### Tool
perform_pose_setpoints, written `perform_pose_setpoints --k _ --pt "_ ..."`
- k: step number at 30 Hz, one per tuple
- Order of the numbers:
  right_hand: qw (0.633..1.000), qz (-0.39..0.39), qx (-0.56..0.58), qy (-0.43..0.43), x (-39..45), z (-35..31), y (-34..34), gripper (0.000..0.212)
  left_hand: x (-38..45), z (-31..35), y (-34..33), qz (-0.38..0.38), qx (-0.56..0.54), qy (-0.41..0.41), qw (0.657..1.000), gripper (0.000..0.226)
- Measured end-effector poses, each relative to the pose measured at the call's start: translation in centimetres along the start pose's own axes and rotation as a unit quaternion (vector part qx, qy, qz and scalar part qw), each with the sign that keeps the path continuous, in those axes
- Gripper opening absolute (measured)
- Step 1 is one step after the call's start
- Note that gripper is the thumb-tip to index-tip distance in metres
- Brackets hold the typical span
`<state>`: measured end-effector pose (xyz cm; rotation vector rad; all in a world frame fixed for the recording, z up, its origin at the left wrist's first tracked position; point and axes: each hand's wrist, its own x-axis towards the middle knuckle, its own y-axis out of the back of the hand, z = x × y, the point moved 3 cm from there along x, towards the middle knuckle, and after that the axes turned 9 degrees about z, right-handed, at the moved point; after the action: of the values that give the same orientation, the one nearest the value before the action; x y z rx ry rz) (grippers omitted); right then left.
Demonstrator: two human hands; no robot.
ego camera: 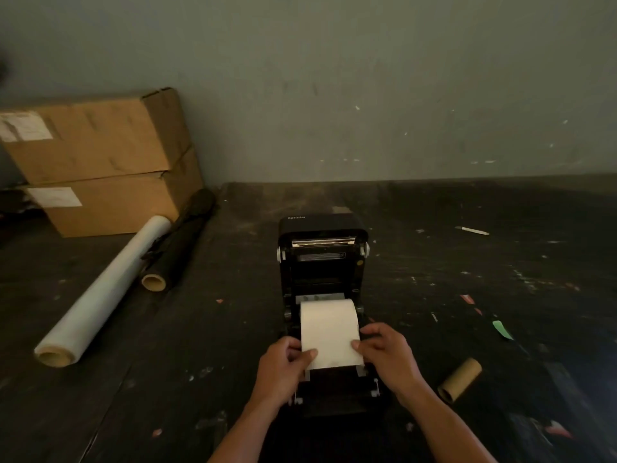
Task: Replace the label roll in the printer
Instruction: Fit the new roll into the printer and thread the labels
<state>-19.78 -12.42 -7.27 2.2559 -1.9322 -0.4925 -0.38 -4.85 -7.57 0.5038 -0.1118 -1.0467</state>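
Observation:
A black label printer (322,262) stands on the dark table with its lid swung up and back. A white label roll (329,320) sits in its open bay, and a sheet of labels runs from it toward me over the front. My left hand (283,369) pinches the left edge of that sheet with thumb on top. At the sheet's right edge my right hand (389,357) holds it the same way. A bare cardboard core (460,379) lies on the table to the right of the printer.
Two stacked cardboard boxes (100,162) stand at the back left against the wall. A clear film roll (100,295) and a dark roll (180,242) lie beside them. A pen (472,230) and paper scraps dot the table (500,279) on the right.

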Motion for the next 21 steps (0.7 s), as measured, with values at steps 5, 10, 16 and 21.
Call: perform_pose_setpoints --k 5,10,16,21 --pt "0.999 -0.023 -0.036 0.005 -0.1 0.3 0.0 0.039 0.0 -0.3 0.4 -0.031 -0.029 0.012 0.999 0.006" --pt "0.991 -0.04 -0.123 0.041 0.2 0.0 0.4 0.046 0.6 -0.4 0.5 -0.039 0.019 -0.019 0.999 0.005" --pt "0.976 0.003 -0.191 0.101 0.4 0.0 -0.3 0.039 1.3 -0.6 0.2 -0.026 0.072 -0.037 0.996 0.014" --pt "0.967 0.001 -0.231 0.112 0.7 0.6 -0.8 0.04 1.1 -0.7 -0.1 0.0 0.107 -0.075 0.991 0.015"
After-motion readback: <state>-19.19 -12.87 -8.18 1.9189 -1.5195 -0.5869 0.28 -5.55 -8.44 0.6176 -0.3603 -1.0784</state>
